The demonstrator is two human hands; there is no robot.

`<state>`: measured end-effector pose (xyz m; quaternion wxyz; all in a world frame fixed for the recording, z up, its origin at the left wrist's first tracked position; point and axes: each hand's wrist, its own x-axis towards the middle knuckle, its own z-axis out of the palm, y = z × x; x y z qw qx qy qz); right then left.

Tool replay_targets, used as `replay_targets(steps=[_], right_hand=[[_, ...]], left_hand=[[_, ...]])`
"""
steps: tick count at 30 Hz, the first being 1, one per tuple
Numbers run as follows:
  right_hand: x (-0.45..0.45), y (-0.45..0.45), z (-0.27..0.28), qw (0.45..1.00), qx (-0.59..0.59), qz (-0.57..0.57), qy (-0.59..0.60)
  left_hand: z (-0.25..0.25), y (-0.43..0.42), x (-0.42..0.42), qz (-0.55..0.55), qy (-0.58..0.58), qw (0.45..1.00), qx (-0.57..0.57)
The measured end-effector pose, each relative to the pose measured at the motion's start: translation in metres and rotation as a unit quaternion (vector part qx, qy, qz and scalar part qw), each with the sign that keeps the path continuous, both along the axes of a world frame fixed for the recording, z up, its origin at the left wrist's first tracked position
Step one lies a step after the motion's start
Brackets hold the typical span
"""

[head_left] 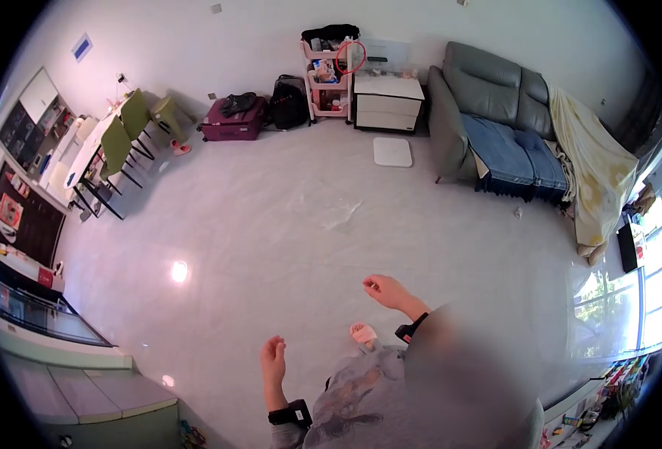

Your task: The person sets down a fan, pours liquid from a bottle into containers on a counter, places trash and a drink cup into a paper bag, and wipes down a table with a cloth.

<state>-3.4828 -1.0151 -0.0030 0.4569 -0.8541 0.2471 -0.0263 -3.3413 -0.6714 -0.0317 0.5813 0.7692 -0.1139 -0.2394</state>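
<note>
Left hand (273, 363) and right hand (388, 291) are apart, fingers loosely curled, seemingly around nothing; between them, nearer the right, a pale-pink slipper (363, 335) covers one foot: step flat on the glossy pale-grey floor (264, 254)

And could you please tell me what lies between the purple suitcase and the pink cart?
In the head view, a black backpack stands between the purple suitcase and the pink cart.
</note>
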Motion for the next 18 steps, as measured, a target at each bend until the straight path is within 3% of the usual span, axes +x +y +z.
replay_targets(steps=[6, 18], right_hand=[[-0.003, -0.003, -0.006, 1.000, 0.003, 0.001, -0.009], [-0.018, -0.017, -0.009, 1.000, 0.009, -0.008, -0.020]], left_hand=[[-0.017, 0.000, -0.001, 0.001, 0.004, 1.000, -0.028], [-0.006, -0.018, -0.014, 0.001, 0.004, 1.000, -0.022]])
